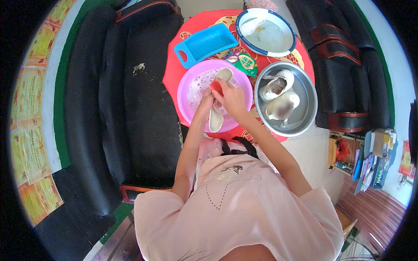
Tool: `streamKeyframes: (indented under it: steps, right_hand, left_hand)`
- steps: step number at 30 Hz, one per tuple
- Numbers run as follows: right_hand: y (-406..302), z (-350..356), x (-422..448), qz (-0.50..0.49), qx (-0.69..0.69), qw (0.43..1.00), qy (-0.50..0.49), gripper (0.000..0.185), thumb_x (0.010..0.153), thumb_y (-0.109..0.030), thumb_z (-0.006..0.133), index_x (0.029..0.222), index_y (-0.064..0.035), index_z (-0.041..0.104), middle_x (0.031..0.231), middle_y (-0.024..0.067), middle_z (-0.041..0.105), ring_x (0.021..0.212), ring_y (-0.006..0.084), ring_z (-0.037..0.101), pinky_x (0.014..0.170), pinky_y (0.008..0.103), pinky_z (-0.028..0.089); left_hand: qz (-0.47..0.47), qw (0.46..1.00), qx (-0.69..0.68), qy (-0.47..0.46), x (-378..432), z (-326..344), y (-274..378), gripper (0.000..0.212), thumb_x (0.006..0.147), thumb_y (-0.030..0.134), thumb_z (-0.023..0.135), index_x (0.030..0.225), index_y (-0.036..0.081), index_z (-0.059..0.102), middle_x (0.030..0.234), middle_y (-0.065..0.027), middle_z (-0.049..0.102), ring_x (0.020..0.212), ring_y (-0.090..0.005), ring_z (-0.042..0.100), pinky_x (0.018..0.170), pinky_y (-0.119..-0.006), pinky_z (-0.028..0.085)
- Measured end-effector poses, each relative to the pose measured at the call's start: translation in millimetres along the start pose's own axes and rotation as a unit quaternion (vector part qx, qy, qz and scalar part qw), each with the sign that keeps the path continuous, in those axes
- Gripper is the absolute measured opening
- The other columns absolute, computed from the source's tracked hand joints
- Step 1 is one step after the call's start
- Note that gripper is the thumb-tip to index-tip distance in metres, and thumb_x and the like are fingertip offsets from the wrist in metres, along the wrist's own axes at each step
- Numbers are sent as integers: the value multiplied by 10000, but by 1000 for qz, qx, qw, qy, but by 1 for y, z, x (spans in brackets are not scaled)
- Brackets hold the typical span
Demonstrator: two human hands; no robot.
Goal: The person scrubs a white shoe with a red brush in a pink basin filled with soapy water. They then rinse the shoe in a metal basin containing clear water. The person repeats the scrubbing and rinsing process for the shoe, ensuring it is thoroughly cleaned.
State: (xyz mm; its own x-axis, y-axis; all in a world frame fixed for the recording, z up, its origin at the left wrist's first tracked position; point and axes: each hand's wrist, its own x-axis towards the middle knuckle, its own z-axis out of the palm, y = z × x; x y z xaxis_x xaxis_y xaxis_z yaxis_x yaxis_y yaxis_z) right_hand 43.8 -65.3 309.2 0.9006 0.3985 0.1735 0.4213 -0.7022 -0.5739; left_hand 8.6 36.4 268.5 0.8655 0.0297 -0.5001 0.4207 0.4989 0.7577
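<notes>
A pink plastic basin (pixel 183 107) of sudsy water stands before me on a round table with a red cloth. Over it, my left hand (pixel 205 102) is closed on the middle of a pale shoe insole (pixel 216 120), whose two ends show above and below my hands. My right hand (pixel 231 98) grips a red scrubbing brush (pixel 216 86) against the insole; its bristles are hidden. Right of the pink basin, a steel basin (pixel 313 101) holds a pair of wet white shoes (pixel 281 106) in water. Another pale insole (pixel 252 26) lies in a white, blue-rimmed basin (pixel 290 47) behind.
A blue plastic washboard (pixel 209 42) lies behind the pink basin, and a green detergent packet (pixel 246 64) is between the basins. Black sofas (pixel 150 98) flank the red-covered table (pixel 171 70) on both sides. A shelf with books (pixel 359 163) stands at the right.
</notes>
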Motion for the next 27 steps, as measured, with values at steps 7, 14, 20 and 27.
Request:
streamKeyframes:
  steps: [7, 14, 20, 27]
  right_hand:
    - [16, -2, 40, 26, -27, 999, 27, 311, 742, -289, 546, 956, -68, 500, 772, 158, 571, 624, 301, 569, 519, 383, 441]
    - [23, -13, 39, 48, -59, 997, 15, 343, 722, -284, 567, 997, -85, 519, 767, 138, 578, 673, 287, 569, 549, 380, 448]
    - [-12, -15, 2, -45, -17, 999, 13, 360, 722, -289, 569, 1004, -74, 503, 791, 146, 577, 653, 294, 568, 532, 379, 444]
    - [3, 8, 47, 34, -7, 999, 37, 307, 735, -274, 553, 939, -54, 493, 742, 150, 557, 636, 305, 567, 530, 393, 446]
  left_hand:
    - [9, 997, -59, -49, -2, 6, 7, 35, 804, 57, 387, 823, 46, 414, 489, 12, 361, 369, -67, 328, 376, -217, 305]
    - [-35, 994, -74, -68, -15, 12, 3, 71, 797, 63, 418, 864, 42, 422, 510, 5, 383, 371, -70, 324, 357, -210, 283]
    - [11, 998, -50, 37, -12, 21, 18, 56, 797, 72, 408, 846, 60, 432, 520, 2, 403, 377, -69, 341, 362, -207, 289]
    - [14, 993, -101, -63, -4, -4, 10, 98, 789, 51, 380, 872, 53, 433, 492, -4, 383, 370, -71, 331, 382, -225, 314]
